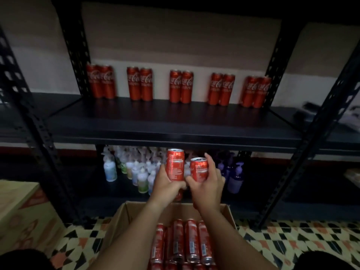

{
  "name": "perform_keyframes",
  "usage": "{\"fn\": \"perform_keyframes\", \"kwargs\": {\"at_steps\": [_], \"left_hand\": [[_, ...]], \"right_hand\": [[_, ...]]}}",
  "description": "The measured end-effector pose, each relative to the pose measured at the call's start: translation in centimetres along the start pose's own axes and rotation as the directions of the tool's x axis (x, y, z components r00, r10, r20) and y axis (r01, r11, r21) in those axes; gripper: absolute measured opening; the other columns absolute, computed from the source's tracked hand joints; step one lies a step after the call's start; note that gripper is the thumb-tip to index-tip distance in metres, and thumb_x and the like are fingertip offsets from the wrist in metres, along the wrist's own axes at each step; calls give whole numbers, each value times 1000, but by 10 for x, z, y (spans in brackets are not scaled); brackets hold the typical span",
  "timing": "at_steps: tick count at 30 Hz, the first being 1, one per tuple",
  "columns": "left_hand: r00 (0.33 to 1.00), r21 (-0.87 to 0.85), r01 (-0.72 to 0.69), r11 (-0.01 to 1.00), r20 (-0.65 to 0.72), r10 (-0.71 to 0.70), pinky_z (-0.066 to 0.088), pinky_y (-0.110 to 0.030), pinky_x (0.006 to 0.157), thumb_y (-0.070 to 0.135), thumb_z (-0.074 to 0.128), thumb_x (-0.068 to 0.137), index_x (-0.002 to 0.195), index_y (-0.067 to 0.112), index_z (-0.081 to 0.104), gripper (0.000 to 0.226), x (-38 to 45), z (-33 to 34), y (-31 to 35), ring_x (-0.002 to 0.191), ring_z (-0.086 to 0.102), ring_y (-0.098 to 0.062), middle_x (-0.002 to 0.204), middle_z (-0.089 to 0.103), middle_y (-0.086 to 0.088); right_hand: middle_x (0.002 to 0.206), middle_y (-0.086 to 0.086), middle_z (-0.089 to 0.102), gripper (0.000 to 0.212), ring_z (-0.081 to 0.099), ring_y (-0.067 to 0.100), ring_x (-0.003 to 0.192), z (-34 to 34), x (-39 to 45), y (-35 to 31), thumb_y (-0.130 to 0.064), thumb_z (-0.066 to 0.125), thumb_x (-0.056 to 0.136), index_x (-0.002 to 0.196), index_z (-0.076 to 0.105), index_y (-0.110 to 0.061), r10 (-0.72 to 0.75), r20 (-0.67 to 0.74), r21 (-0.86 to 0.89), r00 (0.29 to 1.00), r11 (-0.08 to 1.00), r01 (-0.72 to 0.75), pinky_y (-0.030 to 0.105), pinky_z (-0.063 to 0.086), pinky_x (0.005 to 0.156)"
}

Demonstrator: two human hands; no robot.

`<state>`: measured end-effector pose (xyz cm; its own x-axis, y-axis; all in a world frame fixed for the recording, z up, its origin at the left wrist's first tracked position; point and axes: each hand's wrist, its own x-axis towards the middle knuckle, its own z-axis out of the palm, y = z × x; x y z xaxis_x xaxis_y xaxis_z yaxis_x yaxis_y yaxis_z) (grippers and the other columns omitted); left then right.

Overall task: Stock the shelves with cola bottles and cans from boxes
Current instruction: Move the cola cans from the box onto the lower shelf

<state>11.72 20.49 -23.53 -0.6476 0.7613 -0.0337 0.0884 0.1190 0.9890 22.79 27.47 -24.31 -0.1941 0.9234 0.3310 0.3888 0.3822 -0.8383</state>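
Nearest the camera, at six o'clock, an open brown cardboard box (124, 215) on the patterned floor holds slim red aluminium cola cans (191, 240) lying on their sides. Above it, the left hand (165, 184) is wrapped round the lower body of one upright red can (175, 164), and just right of it the right hand (207, 184) is curled round a second upright can (198, 169); both are held below the black metal shelf (175, 131). At twelve o'clock, five pairs of cans (180, 86) stand on that shelf. Full cans are judged rigid, moderately heavy, smooth and possibly slippery, dentable if dropped; mid-body grips are judged best.
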Motion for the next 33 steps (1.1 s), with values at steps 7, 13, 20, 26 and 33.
{"fn": "perform_keyframes", "kwargs": {"at_steps": [7,13,20,26,33], "left_hand": [[979,-49,-200,979,-40,198,52,-18,65,-7,79,66,111,22,53,59,28,-24,85,89,70,-16,98,70,-3],[932,-39,-361,932,-31,360,51,-19,79,-4,82,63,116,25,53,67,63,-37,135,93,69,-7,103,71,3],[921,-36,-391,920,-11,390,55,-35,97,-3,86,65,121,36,51,77,113,-39,148,106,71,-14,112,73,3],[937,-47,-345,937,41,347,53,-45,105,9,94,62,129,31,50,84,146,-35,128,109,71,-12,115,74,5],[922,-60,-376,925,74,380,54,-44,104,5,92,69,131,41,49,83,163,-33,120,112,70,-12,120,73,6]], "right_hand": [[117,-4,45,80,52,7,87,-12,53,-86,-27,78,80,146,33,-41,-173,-56,121,983,976,179,25,43,74],[123,-3,38,79,54,9,90,-16,98,-135,-21,77,84,146,29,-33,-314,-95,152,945,933,326,20,44,70],[142,4,36,80,44,5,102,-7,139,-147,-23,73,92,152,21,-28,-360,-71,144,930,919,366,23,41,82],[145,4,32,82,45,6,110,10,158,-128,-25,72,93,154,18,-28,-368,-45,173,929,913,370,26,43,85],[148,6,32,90,39,3,113,21,174,-119,-29,72,93,159,10,-24,-398,-52,151,916,903,402,24,40,87]]}}
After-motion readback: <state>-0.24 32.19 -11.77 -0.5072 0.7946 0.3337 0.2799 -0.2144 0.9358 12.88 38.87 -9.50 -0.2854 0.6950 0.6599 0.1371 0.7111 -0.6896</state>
